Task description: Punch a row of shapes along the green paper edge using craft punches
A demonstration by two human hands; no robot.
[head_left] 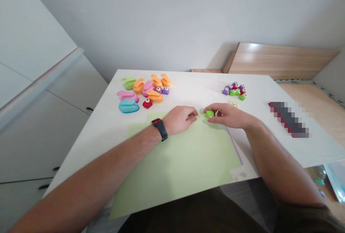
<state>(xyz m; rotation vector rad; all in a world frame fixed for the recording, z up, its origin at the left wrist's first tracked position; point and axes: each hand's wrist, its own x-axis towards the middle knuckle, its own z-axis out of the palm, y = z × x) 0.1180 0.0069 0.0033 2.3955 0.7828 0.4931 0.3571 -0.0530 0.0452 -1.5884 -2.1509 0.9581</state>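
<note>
A large pale green sheet of paper [178, 168] lies over the near part of the white table, with a purple sheet [235, 147] showing along its right edge. My left hand [179, 119], with a dark watch on the wrist, pinches the far edge of the green paper between thumb and fingers. Just to its right, my right hand [229, 116] grips a small green craft punch [209, 113] between thumb and fingers, close to the paper's far edge. Something dark red shows under my right fingers; I cannot make out what it is.
Lever paper punches [129, 106] in several colours stand at the back left, beside a small red punch [147, 103]. More small punches [234, 91] cluster at the back right, with pale paper bits [233, 103] in front. A blurred dark object [289, 120] lies right.
</note>
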